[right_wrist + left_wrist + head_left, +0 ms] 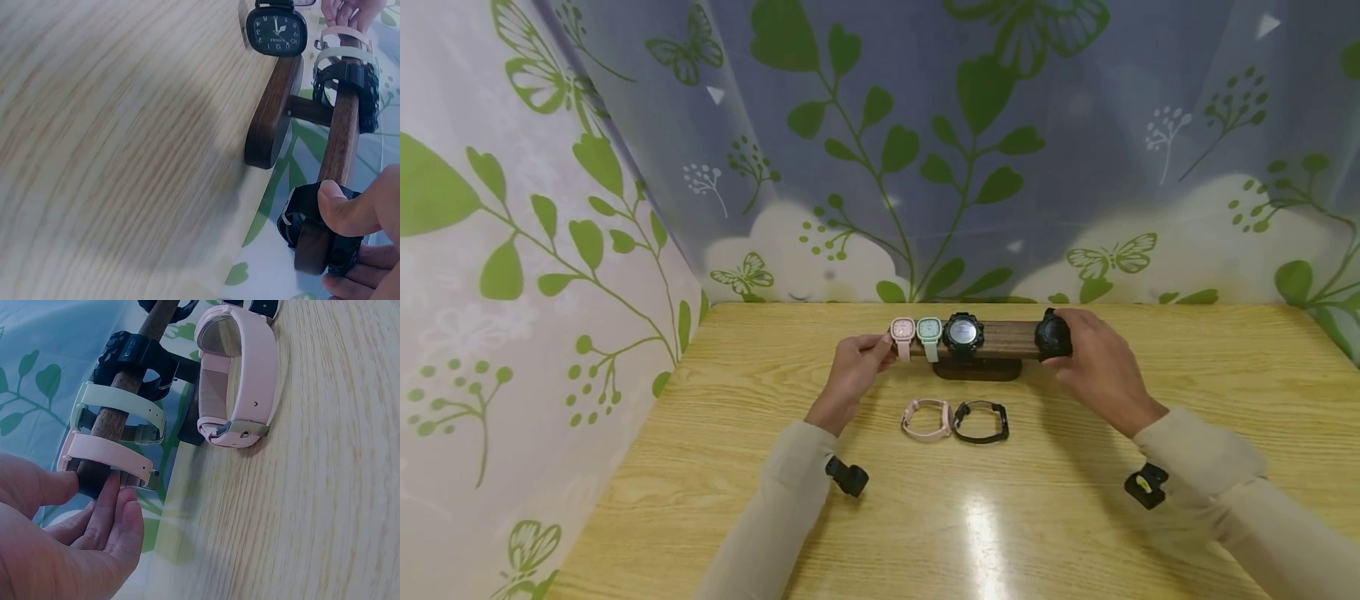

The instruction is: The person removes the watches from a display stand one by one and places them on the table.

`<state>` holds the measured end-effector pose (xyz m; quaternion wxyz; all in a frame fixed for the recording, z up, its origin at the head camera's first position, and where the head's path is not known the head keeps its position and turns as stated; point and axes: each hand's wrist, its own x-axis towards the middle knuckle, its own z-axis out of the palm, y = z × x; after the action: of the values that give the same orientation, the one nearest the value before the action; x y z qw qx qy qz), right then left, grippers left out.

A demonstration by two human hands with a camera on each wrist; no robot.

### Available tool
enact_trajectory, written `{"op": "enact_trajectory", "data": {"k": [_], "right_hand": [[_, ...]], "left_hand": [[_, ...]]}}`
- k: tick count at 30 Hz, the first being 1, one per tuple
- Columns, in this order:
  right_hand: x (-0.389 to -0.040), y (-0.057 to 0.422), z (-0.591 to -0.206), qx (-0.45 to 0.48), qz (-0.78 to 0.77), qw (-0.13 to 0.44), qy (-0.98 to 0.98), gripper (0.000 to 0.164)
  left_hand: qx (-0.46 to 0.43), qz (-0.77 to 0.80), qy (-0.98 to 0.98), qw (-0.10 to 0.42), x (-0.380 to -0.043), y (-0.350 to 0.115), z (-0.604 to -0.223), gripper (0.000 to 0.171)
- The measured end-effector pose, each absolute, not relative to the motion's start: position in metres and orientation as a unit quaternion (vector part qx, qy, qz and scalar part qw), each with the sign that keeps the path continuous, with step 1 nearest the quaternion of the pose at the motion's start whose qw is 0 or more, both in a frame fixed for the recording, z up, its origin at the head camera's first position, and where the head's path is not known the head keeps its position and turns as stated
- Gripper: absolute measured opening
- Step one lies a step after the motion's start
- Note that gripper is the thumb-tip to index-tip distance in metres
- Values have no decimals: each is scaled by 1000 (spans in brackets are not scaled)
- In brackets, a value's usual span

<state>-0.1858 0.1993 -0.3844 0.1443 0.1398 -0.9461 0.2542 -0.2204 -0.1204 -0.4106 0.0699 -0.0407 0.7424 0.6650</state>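
Observation:
A dark wooden watch stand (1011, 337) bears a row of watches. At the bar's left end, my left hand (853, 371) pinches the bar tip between thumb and fingers, right beside a pink watch (106, 450). Along the bar come a mint green watch (929, 329) and a black digital watch (962, 332). My right hand (1101, 358) grips another black watch (306, 200) at the right end, thumb on its strap. That strap loops around the bar, whose end shows through it in the right wrist view.
In front of the stand's base (977, 369), a pink watch (936, 436) and a black square-faced watch (276, 31) rest on the wooden table (880, 517), their straps closed in loops. A leaf-patterned curtain (880, 233) hangs behind the table's far edge.

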Motion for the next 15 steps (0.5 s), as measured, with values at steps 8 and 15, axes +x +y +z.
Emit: {"op": "enact_trajectory", "data": {"k": [8, 15], "right_hand": [[-181, 214, -388, 124, 265, 159, -943, 69], [-174, 224, -389, 103, 265, 143, -948, 69]], "left_hand": [[-44, 670, 738, 65, -220, -120, -410, 31], [-43, 668, 740, 64, -219, -120, -410, 31]]}}
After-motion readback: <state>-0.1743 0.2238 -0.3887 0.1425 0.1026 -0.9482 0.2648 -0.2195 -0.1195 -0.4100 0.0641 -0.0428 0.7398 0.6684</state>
